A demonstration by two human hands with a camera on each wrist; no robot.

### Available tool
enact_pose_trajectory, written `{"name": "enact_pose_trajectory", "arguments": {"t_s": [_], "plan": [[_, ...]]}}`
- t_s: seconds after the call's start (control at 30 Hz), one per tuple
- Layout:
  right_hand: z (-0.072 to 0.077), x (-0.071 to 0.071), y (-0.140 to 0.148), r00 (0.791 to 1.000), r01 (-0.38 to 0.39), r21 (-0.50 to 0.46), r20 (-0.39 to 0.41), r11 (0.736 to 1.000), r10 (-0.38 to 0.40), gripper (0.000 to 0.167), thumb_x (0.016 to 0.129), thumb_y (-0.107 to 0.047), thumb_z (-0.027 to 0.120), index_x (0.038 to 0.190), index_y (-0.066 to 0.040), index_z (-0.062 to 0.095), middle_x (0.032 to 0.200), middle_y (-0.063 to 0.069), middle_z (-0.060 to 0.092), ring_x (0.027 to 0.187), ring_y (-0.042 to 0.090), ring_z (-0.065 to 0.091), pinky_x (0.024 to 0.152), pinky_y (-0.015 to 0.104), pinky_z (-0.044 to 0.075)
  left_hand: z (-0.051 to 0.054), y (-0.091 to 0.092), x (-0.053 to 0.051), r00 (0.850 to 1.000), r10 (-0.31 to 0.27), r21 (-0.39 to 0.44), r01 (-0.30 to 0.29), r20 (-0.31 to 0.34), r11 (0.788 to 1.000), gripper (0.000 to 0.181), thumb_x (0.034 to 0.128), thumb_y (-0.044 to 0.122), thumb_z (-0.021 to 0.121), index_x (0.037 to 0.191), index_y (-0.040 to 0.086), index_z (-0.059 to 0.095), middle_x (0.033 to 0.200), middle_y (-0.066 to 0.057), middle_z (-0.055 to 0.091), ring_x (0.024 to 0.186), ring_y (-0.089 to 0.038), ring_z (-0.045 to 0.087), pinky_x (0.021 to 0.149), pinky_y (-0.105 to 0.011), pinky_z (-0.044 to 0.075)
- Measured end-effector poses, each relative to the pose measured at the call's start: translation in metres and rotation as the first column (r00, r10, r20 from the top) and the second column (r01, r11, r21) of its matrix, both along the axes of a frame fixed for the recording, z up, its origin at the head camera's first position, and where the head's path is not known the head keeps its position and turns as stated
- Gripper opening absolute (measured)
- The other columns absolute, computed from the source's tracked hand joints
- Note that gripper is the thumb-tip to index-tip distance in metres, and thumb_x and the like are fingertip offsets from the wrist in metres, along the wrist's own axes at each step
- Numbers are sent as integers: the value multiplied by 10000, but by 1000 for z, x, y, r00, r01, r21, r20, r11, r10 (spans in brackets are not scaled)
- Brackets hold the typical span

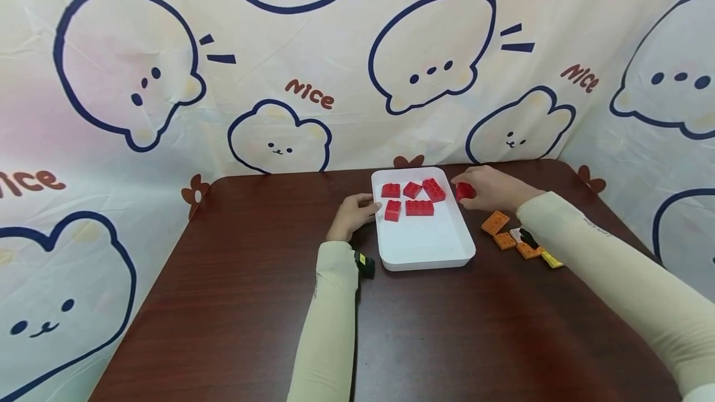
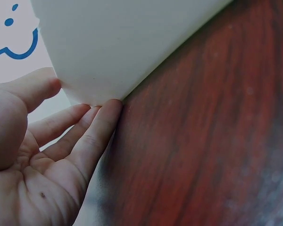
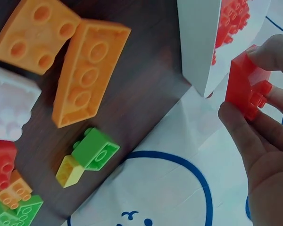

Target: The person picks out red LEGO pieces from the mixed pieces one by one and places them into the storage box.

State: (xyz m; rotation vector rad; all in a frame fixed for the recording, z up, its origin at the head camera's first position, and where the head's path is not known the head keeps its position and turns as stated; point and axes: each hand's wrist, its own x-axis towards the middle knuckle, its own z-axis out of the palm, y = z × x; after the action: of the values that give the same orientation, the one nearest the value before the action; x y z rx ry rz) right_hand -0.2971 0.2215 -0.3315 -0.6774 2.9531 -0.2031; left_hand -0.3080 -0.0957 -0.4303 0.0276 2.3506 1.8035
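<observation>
At the left side of a white tray [image 1: 424,247], my left hand [image 1: 352,214] holds the wall, its thumb at the rim. In the left wrist view its fingertips [image 2: 114,106] touch the tray's outer wall [image 2: 113,47] low down near a corner. My right hand [image 1: 491,188] pinches a red toy brick [image 3: 243,84] between thumb and fingers, just outside the tray's right side near the back. Inside the tray, toward its far end, lie several red bricks, among them a long one [image 1: 419,208] and a smaller one [image 1: 393,210].
Right of the tray lie orange bricks [image 3: 92,70], a white brick [image 3: 12,103], a green brick [image 3: 95,149] and a yellow brick [image 3: 70,171]; the right forearm partly covers this group in the head view. A patterned cloth [image 1: 279,48] stands behind the brown table [image 1: 251,290].
</observation>
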Motion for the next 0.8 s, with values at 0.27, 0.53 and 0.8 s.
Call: {"name": "enact_pose_trajectory", "arguments": {"t_s": [0.27,0.53,0.8], "plan": [[-1,-1,-14,998,-68,10,-10,998,68,591,859,-217,823,1388,-59,611,1255,171,646,1046,296,618,863,453,597,0,0,1,1000,2,10,-2,5,1000,541,973,238,714,1431,8,540,1313,-170,594,1100,-280,658,954,-380,556],[-3,3,-30,994,-111,12,-1,994,111,581,844,-210,832,1370,-69,629,1222,121,654,1026,260,607,859,418,599,-1,1,0,1000,1,-13,-1,9,1000,542,971,258,716,1430,25,548,1341,-159,587,1100,-269,657,952,-372,558],[-2,3,-48,987,-160,19,8,987,160,570,837,-220,840,1364,-122,647,1308,130,631,1141,305,586,918,472,574,0,0,3,1000,1,1,-1,11,1000,542,975,247,712,1434,15,541,1328,-168,593,1093,-272,670,953,-379,556]]}}
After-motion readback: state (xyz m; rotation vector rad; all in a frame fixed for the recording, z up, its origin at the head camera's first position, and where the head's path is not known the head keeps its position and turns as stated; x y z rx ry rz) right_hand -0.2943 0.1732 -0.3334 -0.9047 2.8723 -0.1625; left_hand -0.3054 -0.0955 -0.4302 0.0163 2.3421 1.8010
